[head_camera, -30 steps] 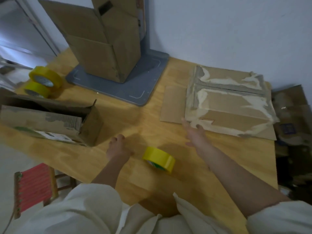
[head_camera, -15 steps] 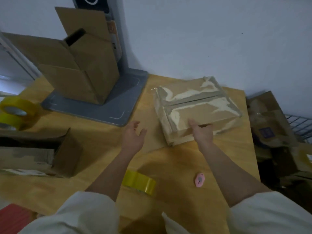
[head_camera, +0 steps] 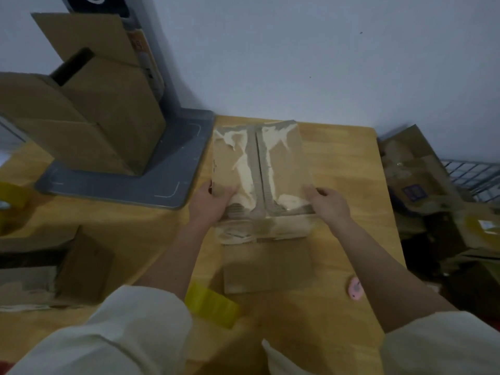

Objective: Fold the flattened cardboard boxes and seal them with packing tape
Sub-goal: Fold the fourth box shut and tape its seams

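Observation:
A worn cardboard box (head_camera: 281, 158), scarred with torn white patches and old tape, stands on the wooden table (head_camera: 346, 163) in front of me with its two top flaps meeting in a centre seam. My left hand (head_camera: 209, 203) grips its near left edge, thumb on top. My right hand (head_camera: 328, 203) grips the near right edge. A flat piece of cardboard (head_camera: 267, 269) lies on the table just below the box. A yellow roll of packing tape (head_camera: 213, 307) lies by my left sleeve.
A pink cutter (head_camera: 355, 289) lies at the right by my forearm. An open cardboard box (head_camera: 89, 115) stands on a grey base (head_camera: 173, 163) at back left. Another box (head_camera: 81, 266) lies on its side at left, with yellow tape rolls (head_camera: 10, 196) beyond. Cardboard clutter (head_camera: 433, 190) fills the right.
The box has been turned so its seam runs away from me. My left hand, which hovered open, now holds the box's left edge; my right hand has shifted to the right edge.

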